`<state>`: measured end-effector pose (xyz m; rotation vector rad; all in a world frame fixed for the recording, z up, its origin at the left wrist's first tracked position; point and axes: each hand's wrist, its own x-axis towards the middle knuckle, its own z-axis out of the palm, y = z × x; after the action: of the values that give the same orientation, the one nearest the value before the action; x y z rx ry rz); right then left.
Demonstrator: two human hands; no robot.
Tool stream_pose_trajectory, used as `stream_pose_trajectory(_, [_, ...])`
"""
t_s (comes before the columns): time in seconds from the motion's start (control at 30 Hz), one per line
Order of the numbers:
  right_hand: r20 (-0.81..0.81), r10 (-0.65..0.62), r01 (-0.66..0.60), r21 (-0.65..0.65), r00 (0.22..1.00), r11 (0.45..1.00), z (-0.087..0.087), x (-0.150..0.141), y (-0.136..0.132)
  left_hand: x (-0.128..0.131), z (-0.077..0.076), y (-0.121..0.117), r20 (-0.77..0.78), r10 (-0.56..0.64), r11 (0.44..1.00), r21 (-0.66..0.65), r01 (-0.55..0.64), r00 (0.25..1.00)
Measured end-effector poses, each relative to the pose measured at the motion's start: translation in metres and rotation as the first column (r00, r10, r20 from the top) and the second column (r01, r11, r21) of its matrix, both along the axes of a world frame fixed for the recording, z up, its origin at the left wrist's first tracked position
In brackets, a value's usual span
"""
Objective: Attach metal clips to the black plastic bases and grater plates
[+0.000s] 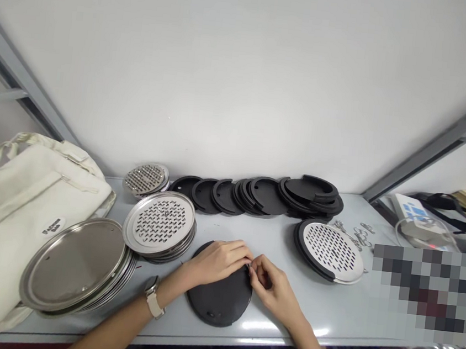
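Note:
A round black disc lies near the front edge of the table in front of me. My left hand reaches over its far side, fingers together and bent around the rim; the thumb is hidden. At the disc's upper right edge my right hand is closed in a pinch, its fingertips meeting those of the left. Whatever sits between the right fingertips is too small to make out. To the right, a perforated metal grater plate rests in a black holder.
Stacked grater plates and plain metal plates stand left, beside a cream bag. Black discs with raised rims line the wall. Small metal rings or clips lie right, near a white box.

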<state>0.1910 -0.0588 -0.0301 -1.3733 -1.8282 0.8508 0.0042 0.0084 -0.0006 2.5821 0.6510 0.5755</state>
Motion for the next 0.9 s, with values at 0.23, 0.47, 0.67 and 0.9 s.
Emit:
stream_pose_trajectory(0.23, [-0.027, 0.002, -0.003, -0.047, 1.0, 0.999, -0.0022, 0.001, 0.0013, -0.0004, 0.0032, 0.0003, -0.016, 0.117, 0.993, 0.013, -0.117, 0.993])
stream_pose_trajectory(0.47, [0.008, 0.009, -0.008, -0.062, 1.0, 0.998, 0.0008, 0.0, 0.0036, -0.0064, 0.0067, 0.0022, -0.174, 0.012, 0.992, 0.129, 0.011, 0.985])
stream_pose_trajectory(0.67, [0.009, 0.018, -0.017, -0.057, 1.0, 0.998, 0.0036, -0.0007, 0.0042, -0.0057, 0.0059, 0.0012, -0.207, -0.014, 0.986, 0.162, 0.048, 0.978])
stream_pose_trajectory(0.9, [0.002, 0.01, -0.009, -0.055, 1.0, 0.998, -0.0006, -0.0007, 0.0048, -0.0058, 0.0036, 0.0007, -0.22, -0.03, 0.981, 0.182, 0.071, 0.975])
